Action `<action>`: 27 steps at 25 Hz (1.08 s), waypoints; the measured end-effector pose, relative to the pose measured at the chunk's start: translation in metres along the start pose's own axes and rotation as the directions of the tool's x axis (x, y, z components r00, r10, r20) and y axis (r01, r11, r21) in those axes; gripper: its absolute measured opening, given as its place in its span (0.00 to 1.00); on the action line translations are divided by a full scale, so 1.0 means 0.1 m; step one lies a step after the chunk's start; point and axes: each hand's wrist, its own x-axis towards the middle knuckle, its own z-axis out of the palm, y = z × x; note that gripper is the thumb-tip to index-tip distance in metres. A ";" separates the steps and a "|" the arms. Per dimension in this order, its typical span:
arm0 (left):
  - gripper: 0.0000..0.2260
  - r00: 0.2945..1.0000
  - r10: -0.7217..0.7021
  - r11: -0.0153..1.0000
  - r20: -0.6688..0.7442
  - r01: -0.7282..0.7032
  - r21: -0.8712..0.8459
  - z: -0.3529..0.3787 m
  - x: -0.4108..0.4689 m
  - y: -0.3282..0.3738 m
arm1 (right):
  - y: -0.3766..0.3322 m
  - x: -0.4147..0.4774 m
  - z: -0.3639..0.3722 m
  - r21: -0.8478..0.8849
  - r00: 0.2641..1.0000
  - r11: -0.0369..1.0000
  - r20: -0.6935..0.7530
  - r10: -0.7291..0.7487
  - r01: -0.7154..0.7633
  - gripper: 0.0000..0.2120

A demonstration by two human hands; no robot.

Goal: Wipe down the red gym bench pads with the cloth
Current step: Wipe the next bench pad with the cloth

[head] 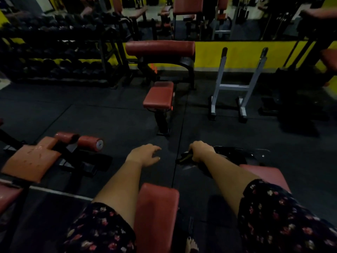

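Head: right hand [200, 151] grips cloth [183, 157].

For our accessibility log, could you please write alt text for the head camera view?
A person's right hand grips a dark cloth while the left hand hangs open, both arms reaching forward either side of a red bench pad in a dim gym. Another red bench, a dumbbell rack and a white stand lie ahead.
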 end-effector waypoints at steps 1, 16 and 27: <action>0.23 1.000 -0.006 1.000 0.010 0.006 0.005 -0.02 0.05 0.02 | 0.04 0.04 0.00 -0.010 1.000 1.000 0.005 -0.001 0.001 0.14; 0.23 0.993 0.088 0.994 0.079 -0.092 0.055 0.07 0.35 0.42 | 0.44 -0.14 0.04 0.014 0.994 0.995 -0.054 0.100 -0.100 0.10; 0.23 0.997 0.077 0.995 -0.003 -0.077 0.068 -0.63 2.26 1.01 | 1.54 1.21 -0.96 -0.040 0.993 0.993 -0.061 0.105 -0.108 0.10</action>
